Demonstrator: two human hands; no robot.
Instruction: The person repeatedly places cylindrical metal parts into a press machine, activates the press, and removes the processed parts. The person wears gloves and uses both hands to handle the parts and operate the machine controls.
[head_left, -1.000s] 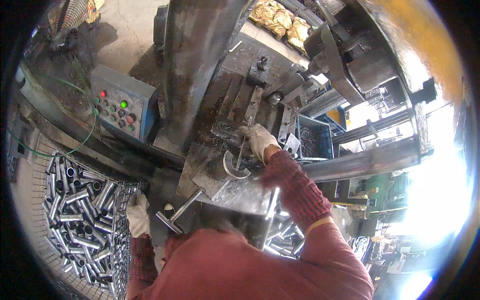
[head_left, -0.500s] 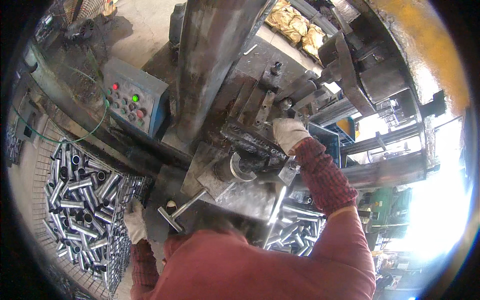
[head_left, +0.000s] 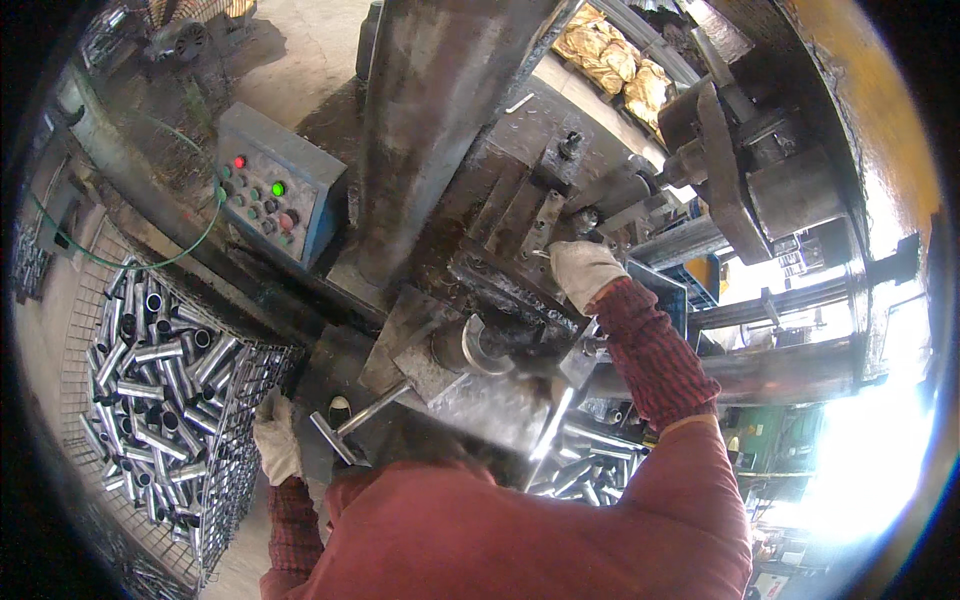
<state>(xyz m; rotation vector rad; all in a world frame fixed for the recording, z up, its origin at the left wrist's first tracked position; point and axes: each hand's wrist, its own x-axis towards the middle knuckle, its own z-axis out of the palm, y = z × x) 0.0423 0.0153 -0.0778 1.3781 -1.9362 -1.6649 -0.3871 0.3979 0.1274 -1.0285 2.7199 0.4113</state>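
Note:
My right hand [head_left: 585, 272], in a pale work glove, reaches to the machine's dark steel fixture [head_left: 515, 285]. Its fingers are closed, and the bright end of a thin metal rod [head_left: 541, 253] sticks out at the fingertips; the rest is hidden by the glove. My left hand [head_left: 277, 440], gloved too, hangs beside the wire basket [head_left: 240, 440] with loosely extended fingers and nothing visible in it. Between my hands, a half-round metal cradle [head_left: 484, 347] stands on a steel plate, with a T-shaped bar [head_left: 375, 410] pointing toward me.
Many short shiny metal tubes [head_left: 165, 410] fill the basket at left; more tubes [head_left: 595, 465] lie right of the plate. A control box [head_left: 280, 185] with lit red and green buttons stands behind the basket. A thick steel column [head_left: 425, 130] rises ahead. A blue bin [head_left: 660, 290] sits beyond my right wrist.
The whole view has shifted slightly. My left hand stays by the basket, its glove turned a little more into view. The right hand keeps its place at the fixture.

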